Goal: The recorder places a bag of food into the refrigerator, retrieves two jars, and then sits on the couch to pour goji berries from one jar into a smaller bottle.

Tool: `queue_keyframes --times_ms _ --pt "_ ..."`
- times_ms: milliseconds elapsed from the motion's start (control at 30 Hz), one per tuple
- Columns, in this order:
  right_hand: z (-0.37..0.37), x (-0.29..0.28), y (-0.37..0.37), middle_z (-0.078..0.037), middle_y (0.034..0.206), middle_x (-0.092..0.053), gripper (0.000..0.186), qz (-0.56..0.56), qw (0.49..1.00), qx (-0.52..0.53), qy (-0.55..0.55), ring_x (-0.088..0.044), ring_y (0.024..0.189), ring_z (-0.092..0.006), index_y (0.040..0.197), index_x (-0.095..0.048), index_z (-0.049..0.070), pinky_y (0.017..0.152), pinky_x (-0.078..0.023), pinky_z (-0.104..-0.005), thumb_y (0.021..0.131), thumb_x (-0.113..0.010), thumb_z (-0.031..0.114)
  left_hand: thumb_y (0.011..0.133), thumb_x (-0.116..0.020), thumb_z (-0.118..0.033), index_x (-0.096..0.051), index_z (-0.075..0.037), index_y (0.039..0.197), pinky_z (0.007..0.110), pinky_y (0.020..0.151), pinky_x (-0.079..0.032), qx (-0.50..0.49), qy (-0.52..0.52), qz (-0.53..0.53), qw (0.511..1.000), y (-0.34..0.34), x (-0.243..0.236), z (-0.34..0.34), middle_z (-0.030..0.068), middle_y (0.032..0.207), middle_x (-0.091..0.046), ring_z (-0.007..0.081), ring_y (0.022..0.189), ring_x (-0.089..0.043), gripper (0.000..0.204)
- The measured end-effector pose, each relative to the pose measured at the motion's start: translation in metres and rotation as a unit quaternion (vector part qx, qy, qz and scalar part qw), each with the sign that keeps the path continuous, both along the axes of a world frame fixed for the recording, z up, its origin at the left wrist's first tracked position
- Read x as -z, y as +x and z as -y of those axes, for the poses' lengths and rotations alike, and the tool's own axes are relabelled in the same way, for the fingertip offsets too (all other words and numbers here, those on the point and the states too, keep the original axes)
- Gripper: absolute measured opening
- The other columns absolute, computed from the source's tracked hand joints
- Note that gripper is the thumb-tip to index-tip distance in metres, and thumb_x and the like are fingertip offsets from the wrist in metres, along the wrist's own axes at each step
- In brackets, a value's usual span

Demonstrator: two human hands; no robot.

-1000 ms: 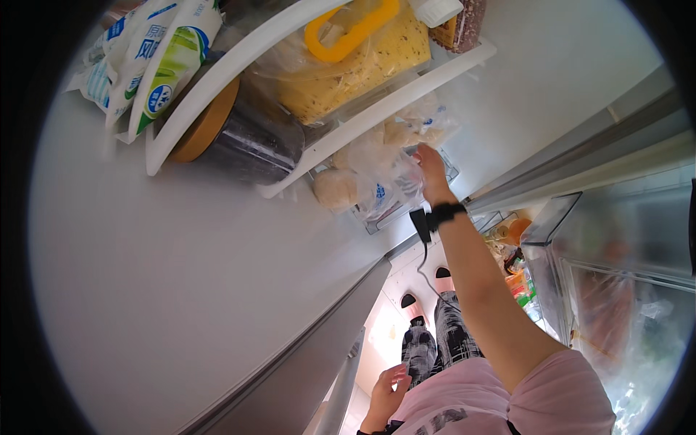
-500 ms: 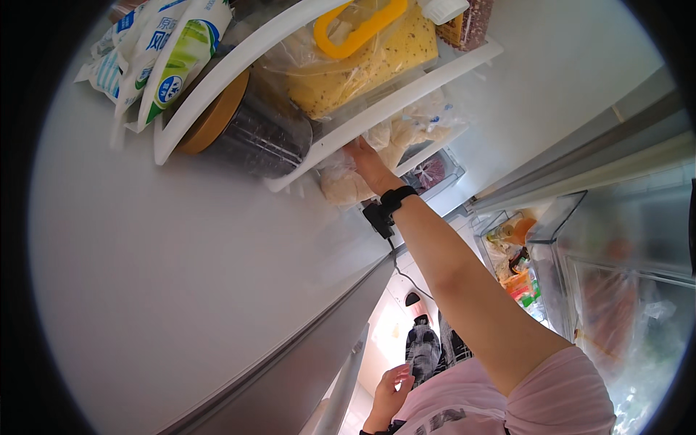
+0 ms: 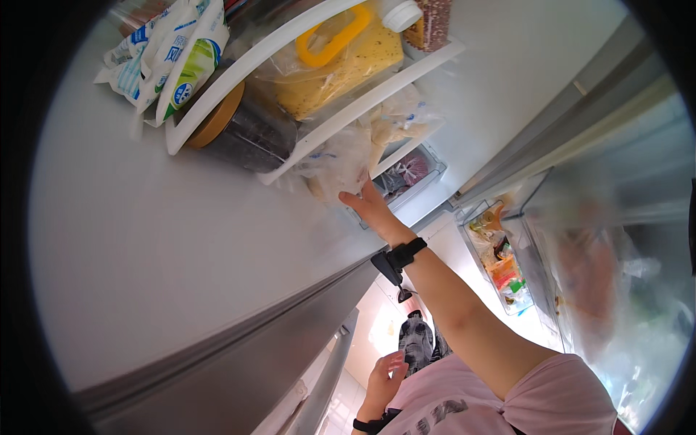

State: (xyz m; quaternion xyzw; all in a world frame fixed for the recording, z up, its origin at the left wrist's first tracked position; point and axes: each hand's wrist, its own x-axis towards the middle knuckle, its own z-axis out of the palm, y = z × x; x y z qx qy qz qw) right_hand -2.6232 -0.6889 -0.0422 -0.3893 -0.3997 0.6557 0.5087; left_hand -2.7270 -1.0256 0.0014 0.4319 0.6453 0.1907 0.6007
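My right hand (image 3: 373, 208) reaches up to the fridge door's lower bin. Its thumb stands apart from the fingers, and the fingertips meet a clear plastic bag (image 3: 335, 161) of pale food. Part of the fingers is hidden against the bag, but no grip shows. Beside it, another bag with pale, bun-like food (image 3: 395, 127) rests in the same bin. Low in front of my body, my left hand (image 3: 386, 380) hangs with loosely curled fingers apart and nothing visible in them.
The upper bin (image 3: 377, 85) holds a dark jar with a brown lid (image 3: 254, 130), a yellow speckled bag (image 3: 341, 72) and white-green pouches (image 3: 196, 61). Further down sits a bin with a purple item (image 3: 413, 168). At right are fridge drawers (image 3: 500, 264) with packed food.
My right hand has drawn back from between the bin edge and the bag, and its thumb has spread away from the fingers. The view has shifted; my left hand stays low.
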Motion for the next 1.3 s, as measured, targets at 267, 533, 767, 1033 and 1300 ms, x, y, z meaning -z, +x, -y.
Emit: queue_keyframes --times_ms 267,533,767,1033,1300 --pt "0.094 -0.020 0.062 -0.016 0.146 -0.026 0.092 0.094 0.982 -0.056 -0.151 -0.036 0.128 -0.0247 0.145 -0.003 0.001 0.103 -0.032 -0.0344 0.083 -0.063 0.032 0.081 -0.068 -0.010 -0.057 -0.001 0.108 0.030 0.070 -0.050 0.092 0.151 -0.004 0.984 -0.008 -0.010 -0.016 0.0131 0.098 -0.061 0.0199 0.082 -0.063 0.030" --pt "0.293 -0.042 0.201 -0.007 0.116 -0.060 0.048 0.146 0.936 -0.084 -0.309 -0.058 0.104 -0.0171 0.130 -0.048 0.006 0.088 -0.046 -0.0336 0.090 -0.055 0.032 0.083 -0.066 -0.014 -0.057 -0.004 0.112 0.030 0.076 -0.049 0.188 0.175 -0.028 0.966 -0.016 -0.041 -0.055 0.0100 0.104 -0.061 0.0186 0.089 -0.063 0.032" --pt "0.485 -0.042 0.354 -0.011 0.120 -0.054 0.052 0.143 0.833 0.347 -0.406 -0.056 0.107 -0.0273 0.130 -0.043 0.009 0.086 -0.047 -0.0401 0.088 -0.051 0.040 0.084 -0.066 -0.018 -0.057 -0.005 0.113 0.031 0.075 -0.049 0.170 0.195 0.002 0.966 -0.007 -0.052 -0.045 0.0128 0.104 -0.061 0.0212 0.090 -0.063 0.033" --pt "0.450 -0.126 0.472 -0.010 0.147 -0.027 0.064 0.097 0.799 0.592 0.053 -0.023 0.137 -0.0233 0.144 -0.021 0.008 0.112 -0.017 -0.0360 0.097 -0.033 0.048 0.085 -0.065 -0.019 -0.057 -0.003 0.113 0.030 0.079 -0.049 0.223 0.206 0.013 0.953 0.072 -0.058 0.011 0.0137 0.104 -0.061 0.0214 0.090 -0.062 0.034" --pt "0.397 -0.153 0.479 -0.007 0.149 -0.022 0.069 0.043 0.874 0.483 0.036 -0.020 0.138 -0.0221 0.146 -0.015 0.011 0.113 -0.016 -0.0352 0.095 -0.025 0.056 0.085 -0.064 -0.021 -0.056 -0.001 0.116 0.031 0.079 -0.049 0.302 0.165 0.079 0.935 0.168 -0.081 0.093 0.0136 0.106 -0.060 0.0197 0.093 -0.061 0.037"
